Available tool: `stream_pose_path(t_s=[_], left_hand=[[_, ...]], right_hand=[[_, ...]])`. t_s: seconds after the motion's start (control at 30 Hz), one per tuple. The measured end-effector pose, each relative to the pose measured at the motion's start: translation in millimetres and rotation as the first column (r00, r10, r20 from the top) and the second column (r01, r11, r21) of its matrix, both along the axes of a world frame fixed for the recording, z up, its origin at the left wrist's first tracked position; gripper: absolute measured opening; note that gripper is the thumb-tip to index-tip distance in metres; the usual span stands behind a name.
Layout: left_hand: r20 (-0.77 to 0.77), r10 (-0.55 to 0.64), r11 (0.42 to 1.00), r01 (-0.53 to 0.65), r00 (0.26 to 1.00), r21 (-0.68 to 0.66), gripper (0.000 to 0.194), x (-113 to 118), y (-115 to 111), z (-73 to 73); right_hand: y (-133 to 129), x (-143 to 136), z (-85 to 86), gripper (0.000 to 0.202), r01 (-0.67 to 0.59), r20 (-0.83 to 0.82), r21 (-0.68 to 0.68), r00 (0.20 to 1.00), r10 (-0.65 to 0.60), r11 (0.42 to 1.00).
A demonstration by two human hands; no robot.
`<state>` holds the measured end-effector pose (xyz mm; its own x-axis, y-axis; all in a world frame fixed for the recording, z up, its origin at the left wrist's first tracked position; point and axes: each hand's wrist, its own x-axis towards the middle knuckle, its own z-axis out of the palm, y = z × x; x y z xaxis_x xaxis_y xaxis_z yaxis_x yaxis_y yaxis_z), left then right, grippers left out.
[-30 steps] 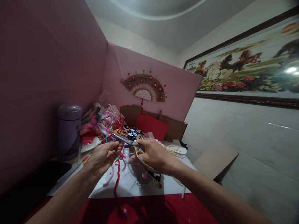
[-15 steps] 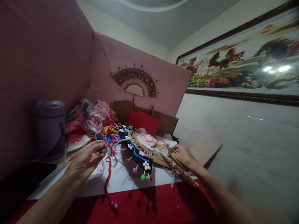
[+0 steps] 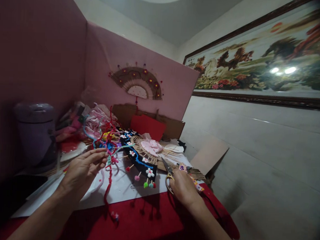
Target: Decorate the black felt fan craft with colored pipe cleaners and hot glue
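Note:
My left hand [image 3: 85,166] is closed in a pinch on a tangle of fuzzy coloured cords [image 3: 110,181], mostly red, pink and pale green. One red strand hangs down over the table's front, with a small beaded clump at its end. In my right hand [image 3: 185,188] is a pair of scissors [image 3: 168,175] with gold-coloured handles, its blades pointing up and left. Between my hands lies a black fan-shaped piece [image 3: 139,163] with white flowers, a blue wavy line and coloured balls on sticks along its edge. Pink fabric [image 3: 150,146] covers its inner part.
A lidded purple cup [image 3: 36,135] stands at the left, beside crumpled pink material [image 3: 99,117]. Behind are red card [image 3: 147,127] and brown cardboard [image 3: 174,129]. A second fan [image 3: 136,82] hangs on the pink panel. White paper [image 3: 90,198] covers part of the red tabletop [image 3: 136,225].
My right hand has come lower and nearer with the scissors, whose blades now show plainly. The left hand keeps its pinch on the cords. The whole view has shifted slightly.

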<state>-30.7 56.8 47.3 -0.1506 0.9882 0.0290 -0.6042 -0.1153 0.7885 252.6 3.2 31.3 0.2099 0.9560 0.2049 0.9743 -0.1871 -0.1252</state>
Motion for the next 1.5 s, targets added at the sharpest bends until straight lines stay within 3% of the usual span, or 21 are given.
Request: stream_pose_path(t_s=[0.27,0.5,0.63,0.73,0.8,0.87,0.9,1.07,1.13,1.23,1.5], left_hand=[[0.020,-0.041,0.998,0.042,0.999,-0.048,0.017,-0.2,-2.6,2.3],[0.022,-0.071,0.997,0.071,0.997,-0.019,0.021,2.8,-9.0,2.4],[-0.010,-0.066,0.997,0.066,0.998,-0.046,0.020,4.5,-11.3,4.2],[-0.058,-0.066,0.995,0.061,0.996,-0.084,0.016,5.8,-10.1,2.0],[-0.071,-0.071,0.993,0.063,0.995,-0.099,0.014,6.7,-9.3,-0.5],[-0.067,-0.052,0.994,0.045,0.996,-0.104,0.014,6.8,-9.2,-2.3],[-0.060,-0.028,0.994,0.021,0.998,-0.104,0.014,6.3,-9.2,-2.6],[0.015,0.131,0.987,-0.129,0.991,-0.092,0.014,-0.7,-7.1,-1.7],[0.048,0.164,0.984,-0.160,0.985,-0.082,0.014,-3.6,-5.7,-1.9],[0.088,0.179,0.983,-0.175,0.980,-0.059,0.014,-5.8,-4.7,-2.9],[0.145,0.180,0.983,-0.181,0.973,-0.011,0.017,-6.3,-7.0,-1.3]], right_hand=[[6.8,-36.6,-5.3,0.019,0.023,0.041,0.003,0.999,-0.023,1.000],[8.1,-43.6,-13.2,0.025,-0.017,0.028,0.030,0.999,0.016,0.999],[-1.6,-37.3,-3.9,0.030,0.001,0.044,0.073,0.999,-0.004,0.997],[-3.8,-33.0,11.7,0.031,0.012,0.009,0.181,1.000,-0.014,0.983],[5.0,-34.3,24.2,0.028,-0.060,-0.090,0.274,0.992,0.087,0.960],[23.7,-40.5,36.2,0.026,-0.249,-0.211,0.344,0.919,0.333,0.905],[35.7,-45.2,41.5,0.024,-0.311,-0.218,0.339,0.892,0.396,0.888],[94.6,-75.3,55.4,0.043,-0.467,-0.202,0.292,0.823,0.531,0.835],[108.0,-85.7,54.9,0.034,-0.521,-0.183,0.275,0.797,0.575,0.808],[116.1,-97.7,53.5,0.009,-0.566,-0.147,0.288,0.771,0.619,0.773],[100.9,-125.5,78.3,0.013,-0.669,-0.035,0.403,0.671,0.741,0.624]])
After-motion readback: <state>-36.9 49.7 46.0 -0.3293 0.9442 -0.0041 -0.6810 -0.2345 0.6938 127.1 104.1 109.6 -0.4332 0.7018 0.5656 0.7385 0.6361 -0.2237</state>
